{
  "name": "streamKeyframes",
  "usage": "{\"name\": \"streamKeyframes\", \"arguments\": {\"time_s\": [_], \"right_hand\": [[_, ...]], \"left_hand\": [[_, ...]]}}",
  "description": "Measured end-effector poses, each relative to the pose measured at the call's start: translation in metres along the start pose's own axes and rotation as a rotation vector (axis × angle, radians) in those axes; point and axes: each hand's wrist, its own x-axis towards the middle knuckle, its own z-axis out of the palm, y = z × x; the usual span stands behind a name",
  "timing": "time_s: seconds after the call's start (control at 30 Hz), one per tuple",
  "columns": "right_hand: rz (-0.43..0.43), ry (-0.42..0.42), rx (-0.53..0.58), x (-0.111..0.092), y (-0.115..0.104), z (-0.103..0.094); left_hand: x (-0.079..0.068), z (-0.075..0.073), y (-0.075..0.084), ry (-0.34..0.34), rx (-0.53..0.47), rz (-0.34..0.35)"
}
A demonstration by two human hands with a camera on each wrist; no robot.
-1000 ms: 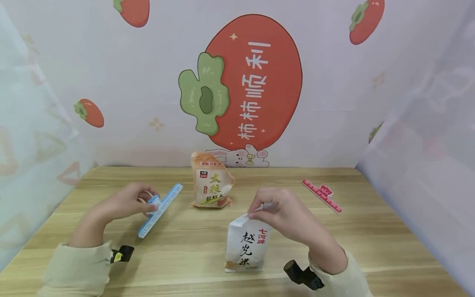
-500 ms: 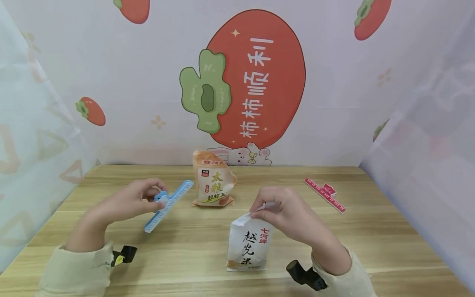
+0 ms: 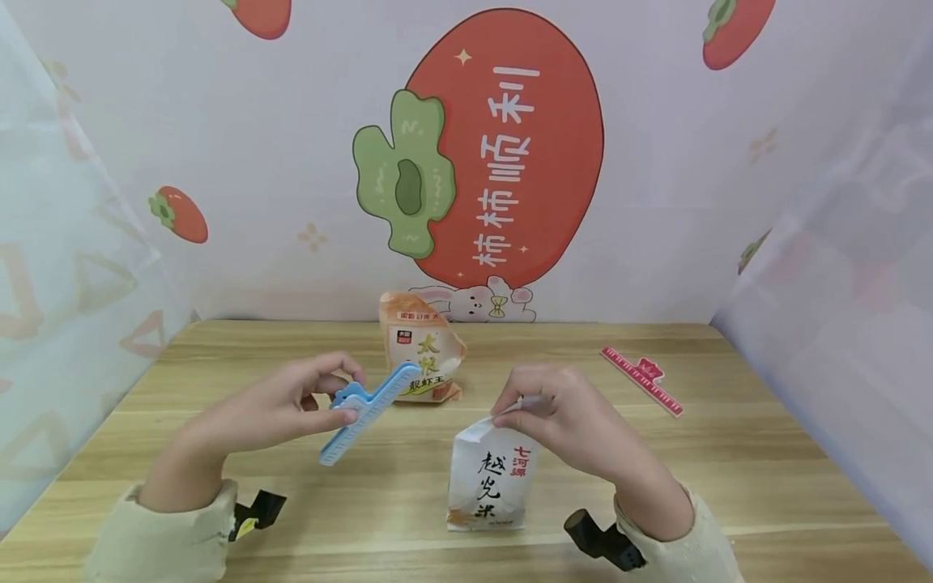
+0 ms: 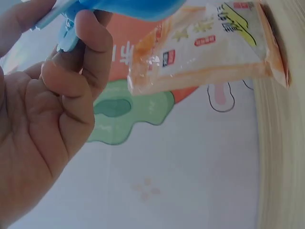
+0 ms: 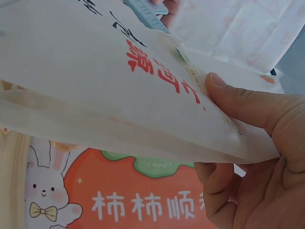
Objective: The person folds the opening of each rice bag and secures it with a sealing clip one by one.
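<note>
My left hand (image 3: 291, 402) pinches a long blue bag clip (image 3: 372, 413) by its handle, held up over the table and slanting toward the upper right. In the left wrist view the clip (image 4: 138, 7) shows at the top edge, between thumb and fingers. My right hand (image 3: 564, 417) grips the folded top of a white paper rice bag (image 3: 488, 482), which stands upright near the front. In the right wrist view the thumb (image 5: 233, 98) lies on the bag's printed face and the fingers are behind it. The clip is left of the bag, apart from it.
An orange and white rice bag (image 3: 423, 356) stands at the back, partly behind the blue clip. A red bag clip (image 3: 643, 380) lies on the wooden table (image 3: 291, 534) at the right. Printed cloth walls (image 3: 277, 162) enclose the back and sides.
My left hand has moved right with the blue clip, bringing it nearer the white bag and in front of the orange one. The right hand keeps its grip on the white bag.
</note>
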Motion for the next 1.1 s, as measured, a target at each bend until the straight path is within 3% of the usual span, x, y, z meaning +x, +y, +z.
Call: {"name": "streamKeyframes", "arguments": {"time_s": [0.3, 0.73, 1.1], "right_hand": [[-0.014, 0.000, 0.004, 0.001, 0.000, 0.000], [0.006, 0.004, -0.012, 0.001, -0.002, 0.000], [0.014, 0.000, -0.015, 0.001, -0.003, -0.001]], "left_hand": [[0.003, 0.015, 0.014, 0.085, 0.068, 0.046], [0.012, 0.029, 0.020, -0.001, 0.011, 0.044], [0.015, 0.036, 0.015, 0.007, 0.042, 0.067]]}}
